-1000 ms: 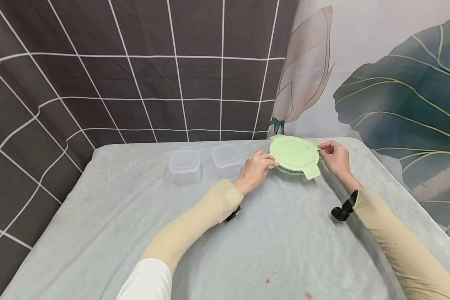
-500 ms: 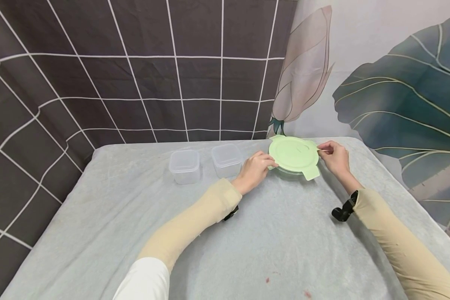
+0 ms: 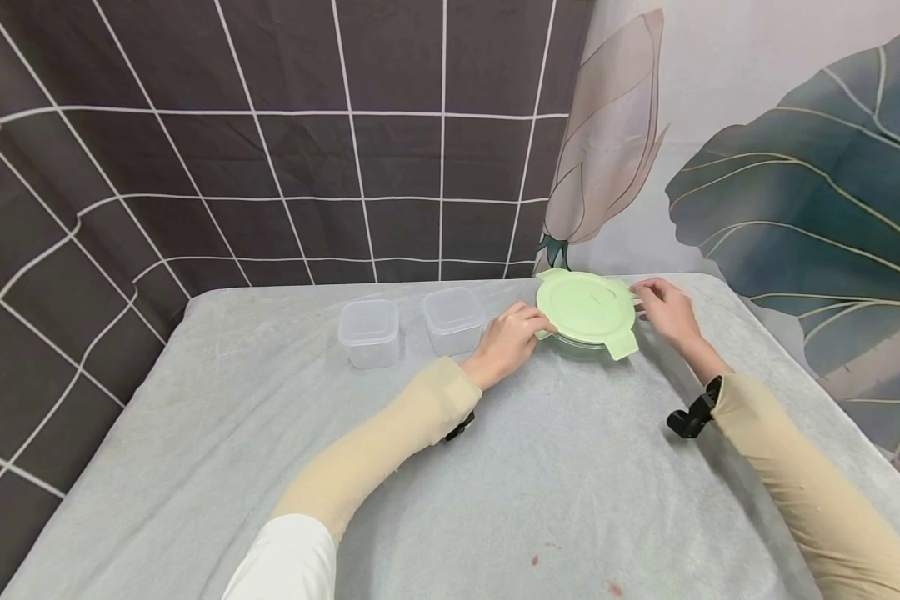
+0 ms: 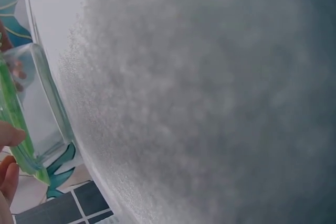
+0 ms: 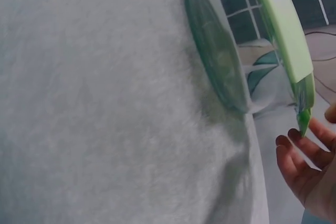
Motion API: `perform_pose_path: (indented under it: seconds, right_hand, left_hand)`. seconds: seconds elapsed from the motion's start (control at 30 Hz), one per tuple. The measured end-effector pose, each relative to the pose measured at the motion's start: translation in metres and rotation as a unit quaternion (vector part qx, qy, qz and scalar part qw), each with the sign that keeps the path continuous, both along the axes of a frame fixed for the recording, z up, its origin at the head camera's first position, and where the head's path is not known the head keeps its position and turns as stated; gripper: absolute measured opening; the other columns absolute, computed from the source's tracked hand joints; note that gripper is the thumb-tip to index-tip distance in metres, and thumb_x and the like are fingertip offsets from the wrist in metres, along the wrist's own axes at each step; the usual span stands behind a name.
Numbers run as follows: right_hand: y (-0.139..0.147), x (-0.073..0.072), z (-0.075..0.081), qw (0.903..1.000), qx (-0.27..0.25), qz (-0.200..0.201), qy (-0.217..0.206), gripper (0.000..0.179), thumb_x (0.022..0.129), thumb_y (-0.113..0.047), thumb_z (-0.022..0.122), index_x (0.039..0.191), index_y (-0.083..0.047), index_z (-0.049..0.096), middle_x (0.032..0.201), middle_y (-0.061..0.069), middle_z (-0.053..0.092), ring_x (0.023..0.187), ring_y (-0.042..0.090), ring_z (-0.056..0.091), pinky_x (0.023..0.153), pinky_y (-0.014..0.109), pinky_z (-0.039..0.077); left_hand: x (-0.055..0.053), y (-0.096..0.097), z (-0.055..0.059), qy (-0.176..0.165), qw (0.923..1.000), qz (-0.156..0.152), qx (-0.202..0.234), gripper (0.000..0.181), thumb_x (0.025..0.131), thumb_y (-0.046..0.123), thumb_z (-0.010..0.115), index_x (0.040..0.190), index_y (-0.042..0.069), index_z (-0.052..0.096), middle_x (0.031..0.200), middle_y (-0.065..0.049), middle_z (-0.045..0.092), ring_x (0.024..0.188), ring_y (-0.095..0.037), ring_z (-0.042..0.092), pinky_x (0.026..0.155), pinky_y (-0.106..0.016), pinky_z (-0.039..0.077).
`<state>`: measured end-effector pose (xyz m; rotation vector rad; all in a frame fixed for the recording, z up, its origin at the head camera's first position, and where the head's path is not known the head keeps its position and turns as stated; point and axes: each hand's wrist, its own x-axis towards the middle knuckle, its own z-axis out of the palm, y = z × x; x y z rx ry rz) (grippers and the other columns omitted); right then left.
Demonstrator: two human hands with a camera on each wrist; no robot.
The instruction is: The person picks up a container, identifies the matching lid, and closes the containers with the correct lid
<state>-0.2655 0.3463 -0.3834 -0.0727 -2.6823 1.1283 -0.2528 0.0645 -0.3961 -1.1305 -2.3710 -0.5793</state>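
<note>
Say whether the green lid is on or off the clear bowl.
On: the green lid covers the clear bowl in the head and right wrist views. Whether it is sealed, I cannot tell.

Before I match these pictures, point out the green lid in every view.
Head: green lid, right of centre, seen from above.
Left wrist: green lid, at the left edge, nearly edge-on.
Right wrist: green lid, upper right, nearly edge-on.
Shared landmark: dark white-lined backdrop; lower left in left wrist, top right in right wrist.

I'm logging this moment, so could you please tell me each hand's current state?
Left hand: closed, pinching the green lid.
Right hand: open, fingers by the lid's edge.
</note>
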Motion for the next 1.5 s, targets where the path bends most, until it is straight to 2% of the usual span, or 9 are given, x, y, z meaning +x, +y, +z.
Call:
perform_pose_path:
  seconds: [0.2,0.33,0.5,0.6,0.77,0.83,0.9,1.13,1.5]
  right_hand:
    - [-0.005,-0.001,0.006,0.9993,-0.008,0.003,-0.035,0.058,0.099,-0.042,0.042,0.127,0.009,0.050,0.111,0.024,0.057,0.062,-0.011,0.050,0.059,0.009,0.049]
    - [-0.005,-0.005,0.007,0.9976,-0.013,-0.008,-0.067,0.063,0.098,-0.045,0.044,0.132,0.008,0.048,0.111,0.021,0.056,0.063,-0.011,0.050,0.060,0.010,0.050]
    - [-0.005,-0.008,0.007,0.9962,-0.028,-0.009,-0.082,0.063,0.098,-0.043,0.045,0.133,0.009,0.048,0.114,0.023,0.057,0.063,-0.013,0.051,0.060,0.007,0.048]
    - [-0.004,-0.007,0.007,0.9958,-0.031,-0.008,-0.086,0.063,0.098,-0.043,0.046,0.133,0.009,0.049,0.118,0.025,0.058,0.063,-0.013,0.051,0.060,0.007,0.048]
    - [-0.002,-0.008,0.008,0.9953,-0.026,-0.011,-0.092,0.065,0.096,-0.047,0.048,0.133,0.006,0.051,0.122,0.027,0.058,0.064,-0.012,0.051,0.063,0.010,0.050]
    - [-0.001,-0.008,0.008,0.9955,-0.025,-0.011,-0.091,0.065,0.095,-0.048,0.049,0.132,0.006,0.052,0.119,0.025,0.059,0.065,-0.010,0.052,0.064,0.012,0.051]
    - [-0.001,-0.007,0.009,0.9956,-0.023,-0.013,-0.089,0.062,0.095,-0.047,0.051,0.129,0.005,0.054,0.115,0.023,0.061,0.066,-0.008,0.053,0.064,0.014,0.052]
    - [-0.001,-0.005,0.009,0.9947,-0.024,-0.023,-0.097,0.062,0.094,-0.048,0.052,0.127,0.004,0.056,0.113,0.020,0.063,0.067,-0.005,0.053,0.066,0.018,0.053]
    - [-0.002,-0.005,0.007,0.9950,-0.008,-0.009,-0.099,0.066,0.095,-0.051,0.048,0.131,0.004,0.053,0.120,0.027,0.059,0.068,-0.007,0.052,0.066,0.015,0.052]
  left_hand:
    - [0.003,0.002,0.001,-0.065,0.9975,0.026,0.008,0.035,0.079,0.002,0.060,0.107,0.019,0.073,0.114,0.004,0.068,0.109,-0.014,0.056,0.091,-0.024,0.051]
    - [0.007,0.008,0.003,-0.178,0.9791,0.069,0.069,0.042,0.079,0.008,0.058,0.119,0.014,0.067,0.126,-0.003,0.060,0.119,-0.019,0.051,0.100,-0.029,0.046]
    - [0.010,0.016,0.006,-0.321,0.9186,0.145,0.179,0.044,0.090,0.014,0.053,0.132,0.004,0.055,0.127,-0.012,0.059,0.118,-0.025,0.055,0.101,-0.032,0.046]
    - [0.010,0.021,0.009,-0.391,0.8757,0.169,0.227,0.043,0.093,0.015,0.051,0.134,0.000,0.052,0.110,-0.014,0.069,0.099,-0.023,0.066,0.079,-0.024,0.052]
    - [0.008,0.026,0.010,-0.485,0.7991,0.166,0.315,0.041,0.094,0.010,0.055,0.133,-0.002,0.053,0.074,-0.007,0.066,0.053,-0.009,0.063,0.045,-0.011,0.040]
    - [0.007,0.027,0.010,-0.502,0.7787,0.162,0.340,0.041,0.094,0.009,0.056,0.133,-0.002,0.053,0.073,-0.004,0.063,0.047,-0.002,0.056,0.043,-0.010,0.040]
    - [0.007,0.027,0.011,-0.512,0.7659,0.157,0.356,0.040,0.094,0.009,0.057,0.132,-0.002,0.054,0.077,-0.006,0.066,0.045,0.001,0.053,0.045,-0.010,0.044]
    - [0.008,0.027,0.013,-0.527,0.7473,0.143,0.378,0.037,0.095,0.008,0.057,0.130,-0.002,0.056,0.098,-0.018,0.071,0.048,0.001,0.054,0.055,-0.013,0.054]
    - [0.005,0.027,0.012,-0.526,0.7449,0.158,0.378,0.036,0.093,0.005,0.058,0.128,-0.002,0.058,0.092,-0.017,0.071,0.045,0.001,0.052,0.051,-0.012,0.052]
